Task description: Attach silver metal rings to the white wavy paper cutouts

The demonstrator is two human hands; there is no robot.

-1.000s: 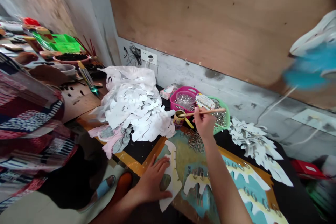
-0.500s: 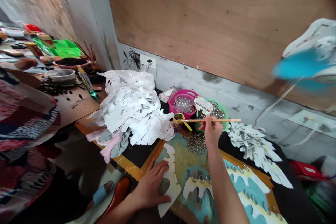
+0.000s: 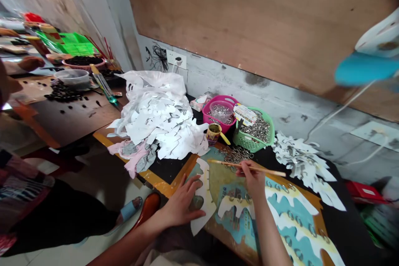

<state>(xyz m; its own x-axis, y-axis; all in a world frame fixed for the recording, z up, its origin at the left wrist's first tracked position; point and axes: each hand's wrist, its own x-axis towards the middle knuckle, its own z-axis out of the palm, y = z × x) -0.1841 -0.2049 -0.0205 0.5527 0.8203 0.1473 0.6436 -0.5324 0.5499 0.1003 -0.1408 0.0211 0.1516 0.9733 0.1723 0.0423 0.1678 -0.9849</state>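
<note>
My left hand (image 3: 182,203) lies flat with fingers spread on a white cut-out paper piece (image 3: 203,199) at the near edge of a painted board (image 3: 218,178). My right hand (image 3: 254,178) is closed on a thin wooden brush (image 3: 246,167), held level above the board, its tip pointing left. A small yellow cup (image 3: 213,133) stands just beyond the board, apart from the brush. Loose metal rings (image 3: 236,154) lie near the brush tip, and more rings sit along white cut-outs on the board.
A big heap of white paper cut-outs (image 3: 158,122) fills the left of the table; a smaller heap (image 3: 301,166) lies at the right. A pink basket (image 3: 220,113) and a green basket (image 3: 255,131) hold metal bits. Another person sits at the far left by a second table (image 3: 68,112).
My right hand has drawn the brush back from the yellow cup to above the painted board. The left hand has stayed on the paper piece. The person at the left has shifted away.
</note>
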